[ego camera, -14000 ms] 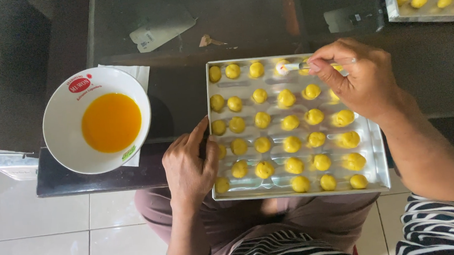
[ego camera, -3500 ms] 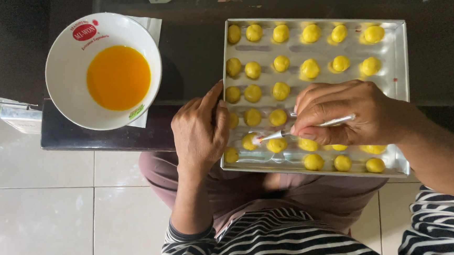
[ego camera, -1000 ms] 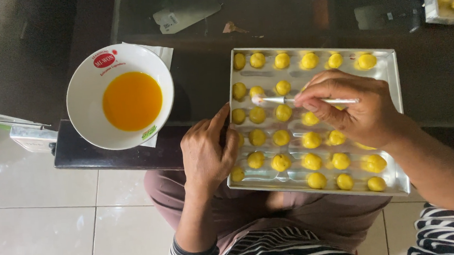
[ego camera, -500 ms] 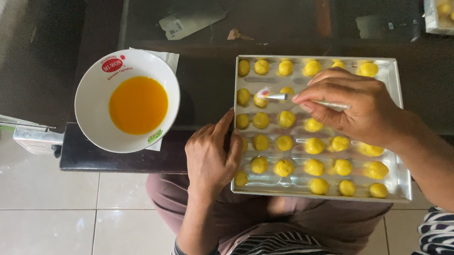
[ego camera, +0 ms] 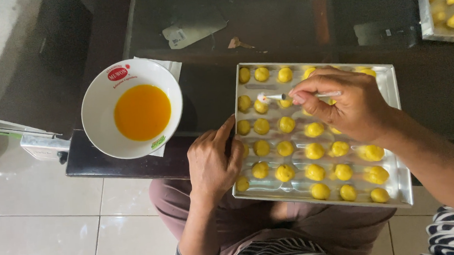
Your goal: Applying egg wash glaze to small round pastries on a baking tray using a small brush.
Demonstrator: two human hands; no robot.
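Note:
A rectangular metal baking tray (ego camera: 398, 133) holds several rows of small round yellow dough pieces (ego camera: 286, 172). It rests half on a dark low table and half over my lap. My left hand (ego camera: 213, 162) grips the tray's left edge, fingers over the rim. My right hand (ego camera: 349, 104) hovers over the tray's upper middle, pinching a small white brush (ego camera: 277, 96). The brush tip touches a dough piece in the second row near the left. A white bowl (ego camera: 99, 106) of orange-yellow egg wash (ego camera: 142, 112) stands left of the tray.
The dark glass-topped table (ego camera: 283, 24) carries a folded paper scrap (ego camera: 192, 30) at the back and a second tray of yellow pieces (ego camera: 442, 4) at the top right. A napkin lies under the bowl. White tiled floor (ego camera: 39, 228) lies below left.
My right hand has moved the brush up and left across the tray, from the lower rows to the second row. My left hand stays on the tray's edge.

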